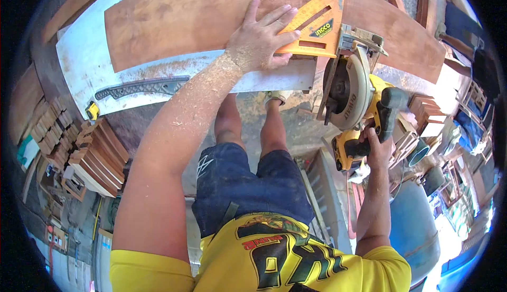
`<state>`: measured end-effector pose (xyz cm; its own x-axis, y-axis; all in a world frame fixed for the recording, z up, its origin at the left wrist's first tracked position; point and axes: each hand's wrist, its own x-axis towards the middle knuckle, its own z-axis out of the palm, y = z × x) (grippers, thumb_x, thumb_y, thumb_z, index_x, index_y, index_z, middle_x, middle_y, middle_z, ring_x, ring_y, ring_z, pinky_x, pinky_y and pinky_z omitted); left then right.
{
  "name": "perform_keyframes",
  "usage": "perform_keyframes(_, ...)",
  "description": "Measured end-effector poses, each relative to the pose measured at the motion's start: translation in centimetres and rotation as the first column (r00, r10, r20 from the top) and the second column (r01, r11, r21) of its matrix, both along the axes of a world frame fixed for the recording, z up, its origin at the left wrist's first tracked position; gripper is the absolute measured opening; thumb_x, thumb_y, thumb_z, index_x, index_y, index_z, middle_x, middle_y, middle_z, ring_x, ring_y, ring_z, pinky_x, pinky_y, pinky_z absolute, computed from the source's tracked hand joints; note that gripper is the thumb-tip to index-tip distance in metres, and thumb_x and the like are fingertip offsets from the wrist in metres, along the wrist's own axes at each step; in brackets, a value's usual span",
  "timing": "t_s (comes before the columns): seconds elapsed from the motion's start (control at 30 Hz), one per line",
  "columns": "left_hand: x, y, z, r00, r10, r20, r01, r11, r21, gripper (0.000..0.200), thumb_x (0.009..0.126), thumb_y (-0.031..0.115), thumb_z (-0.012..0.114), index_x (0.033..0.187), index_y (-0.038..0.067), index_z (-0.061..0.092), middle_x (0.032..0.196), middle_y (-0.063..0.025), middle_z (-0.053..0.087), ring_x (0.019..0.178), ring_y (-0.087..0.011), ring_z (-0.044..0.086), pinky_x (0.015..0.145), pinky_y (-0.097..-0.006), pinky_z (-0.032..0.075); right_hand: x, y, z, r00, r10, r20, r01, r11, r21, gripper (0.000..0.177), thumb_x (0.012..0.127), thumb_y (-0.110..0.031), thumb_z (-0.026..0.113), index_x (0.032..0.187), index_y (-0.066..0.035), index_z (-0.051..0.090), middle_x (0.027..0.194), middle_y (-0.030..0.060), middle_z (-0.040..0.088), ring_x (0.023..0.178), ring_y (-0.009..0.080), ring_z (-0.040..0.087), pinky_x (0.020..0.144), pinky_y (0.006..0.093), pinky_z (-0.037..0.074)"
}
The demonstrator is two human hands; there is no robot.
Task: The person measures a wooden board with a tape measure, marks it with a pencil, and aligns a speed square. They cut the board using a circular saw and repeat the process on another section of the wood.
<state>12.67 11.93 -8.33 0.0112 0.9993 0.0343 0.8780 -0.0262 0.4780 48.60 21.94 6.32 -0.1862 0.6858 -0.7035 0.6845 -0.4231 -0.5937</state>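
Observation:
My left hand (260, 38) lies spread on a reddish-brown plywood board (169, 20), some fingers overlapping the left side of an orange speed square (319, 25). Sawdust coats its wrist and forearm. The square rests flat on the board. My right hand (376, 146) is wrapped round the rear handle of a yellow and black circular saw (351, 94). The saw's base (359, 41) sits at the near edge of the board, close beside the square's right edge. Whether the blade touches the wood is hidden by the guard.
Under the board is a white work surface (79, 75), holding a handsaw in a dark patterned sheath (140, 87) and a yellow tape measure (93, 110). Stacked wood pieces (100, 157) stand at left. More cut timber (426, 115) and a blue-grey container (414, 223) are at right.

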Motion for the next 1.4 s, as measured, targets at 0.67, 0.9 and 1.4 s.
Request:
perform_keyframes(0.67, 0.4, 0.4, 0.2, 0.994, 0.001, -0.112, -0.007, 0.999, -0.050, 0.076, 0.077, 0.046, 0.071, 0.143, 0.022, 0.044, 0.153, -0.0072, 0.035, 0.143, -0.0205, 0.029, 0.115, -0.0616, -0.001, 0.6, 0.1, -0.2, 0.997, 0.047, -0.056, -0.046, 0.999, 0.007, 0.040, 0.085, -0.036, 0.071, 0.100, 0.000, 0.061, 0.070, 0.0023, 0.059, 0.063, 0.0111, 0.056, 0.059, 0.0265, 0.045)
perform_keyframes(0.9, 0.4, 0.3, 0.2, 0.995, 0.005, -0.097, -0.010, 0.999, -0.049, 0.075, 0.077, 0.045, 0.070, 0.144, 0.022, 0.043, 0.153, -0.0062, 0.034, 0.143, -0.0199, 0.029, 0.115, -0.0618, 0.002, 0.1, 0.2, -0.4, 0.996, 0.019, -0.092, -0.017, 1.000, 0.023, 0.044, 0.084, -0.039, 0.072, 0.100, 0.000, 0.060, 0.071, 0.0025, 0.059, 0.062, 0.0113, 0.056, 0.058, 0.0268, 0.045)
perform_keyframes(1.4, 0.3, 0.1, -0.3, 0.997, 0.010, -0.080, -0.012, 1.000, -0.028, 0.074, 0.079, 0.049, 0.065, 0.144, 0.022, 0.043, 0.153, -0.0066, 0.034, 0.143, -0.0196, 0.029, 0.114, -0.0641, 0.002, 2.7, 0.6, -1.5, 0.848, -0.415, -0.330, 0.268, 0.872, -0.409, 0.089, 0.087, -0.077, 0.033, 0.129, -0.001, 0.048, 0.085, 0.0099, 0.058, 0.072, 0.0222, 0.055, 0.066, 0.0338, 0.046)
